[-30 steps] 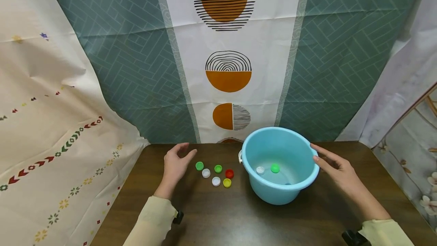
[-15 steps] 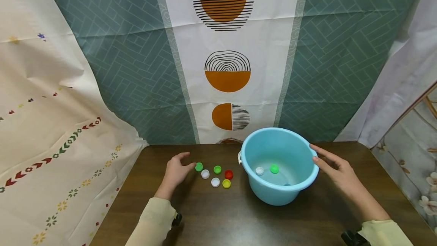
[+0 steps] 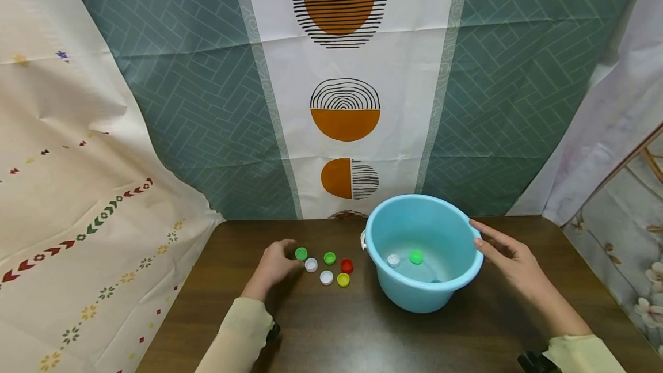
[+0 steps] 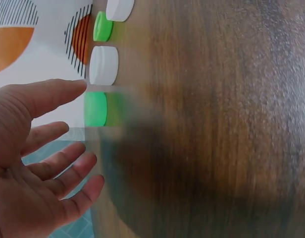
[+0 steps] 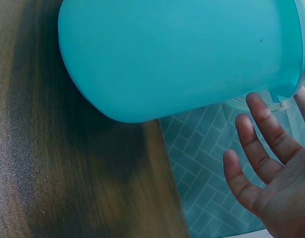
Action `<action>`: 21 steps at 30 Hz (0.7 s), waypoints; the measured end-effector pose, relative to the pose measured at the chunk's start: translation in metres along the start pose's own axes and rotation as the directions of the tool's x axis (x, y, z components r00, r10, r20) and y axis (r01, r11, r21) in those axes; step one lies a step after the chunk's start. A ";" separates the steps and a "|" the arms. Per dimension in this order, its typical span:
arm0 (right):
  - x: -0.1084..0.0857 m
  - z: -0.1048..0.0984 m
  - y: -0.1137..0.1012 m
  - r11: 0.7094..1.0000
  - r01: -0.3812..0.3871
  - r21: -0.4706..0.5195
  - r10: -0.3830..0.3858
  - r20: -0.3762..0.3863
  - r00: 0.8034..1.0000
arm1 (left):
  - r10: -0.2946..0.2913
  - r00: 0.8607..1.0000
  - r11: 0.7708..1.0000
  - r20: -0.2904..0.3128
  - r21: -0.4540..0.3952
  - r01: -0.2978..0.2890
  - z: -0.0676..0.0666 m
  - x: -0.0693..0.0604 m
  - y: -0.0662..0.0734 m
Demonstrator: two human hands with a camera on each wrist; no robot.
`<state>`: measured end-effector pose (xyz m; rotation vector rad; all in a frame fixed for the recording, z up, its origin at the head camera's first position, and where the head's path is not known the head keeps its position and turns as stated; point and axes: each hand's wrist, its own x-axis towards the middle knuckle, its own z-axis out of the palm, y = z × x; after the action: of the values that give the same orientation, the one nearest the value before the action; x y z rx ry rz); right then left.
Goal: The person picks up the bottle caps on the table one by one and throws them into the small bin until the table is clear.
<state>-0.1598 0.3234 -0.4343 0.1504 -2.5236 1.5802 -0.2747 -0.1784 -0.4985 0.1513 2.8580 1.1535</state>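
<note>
With its thumb and fingers apart, my left hand [image 3: 274,263] is at the left side of a green cap [image 3: 301,254], holding nothing. The left wrist view puts the thumb of that hand [image 4: 48,153] near the green cap [image 4: 96,109] and a white cap [image 4: 104,66]. My right hand [image 3: 513,255] touches the right rim of a light blue bucket [image 3: 414,295] with its fingertips. Its other fingers hang loosely beside the bucket [image 5: 177,59] in the right wrist view. Inside lie a white cap [image 3: 393,260], a green cap [image 3: 416,257] and something blue, partly hidden.
Right of the left hand lie a white cap [image 3: 311,265], a light green cap [image 3: 330,258], another white cap [image 3: 326,277], a red cap [image 3: 346,266] and a yellow cap [image 3: 343,280]. Patterned cloth [image 3: 207,102] hangs behind the brown table [image 3: 331,332].
My left hand has moved down and to the right, closer to the green cap. The right hand stays at the bucket's rim.
</note>
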 end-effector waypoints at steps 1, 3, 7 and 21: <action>0.000 0.000 0.000 1.000 0.000 0.004 0.000 -0.003 1.000 | 0.005 1.000 1.000 0.004 0.006 -0.005 0.001 0.000 0.000; 0.000 0.000 0.000 1.000 0.005 0.008 -0.005 -0.004 1.000 | 0.012 1.000 1.000 0.012 0.015 -0.012 0.003 0.001 -0.001; -0.001 0.000 0.000 1.000 0.010 0.021 -0.010 -0.005 1.000 | 0.020 1.000 0.999 0.017 0.036 -0.021 0.006 0.001 -0.001; -0.002 0.001 -0.001 1.000 -0.003 -0.007 0.003 -0.012 1.000 | 0.015 0.999 0.994 0.030 0.107 -0.018 0.010 0.007 0.001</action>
<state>-0.1574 0.3220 -0.4338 0.1355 -2.5211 1.5682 -0.2809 -0.1701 -0.5049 0.1945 2.8990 0.9923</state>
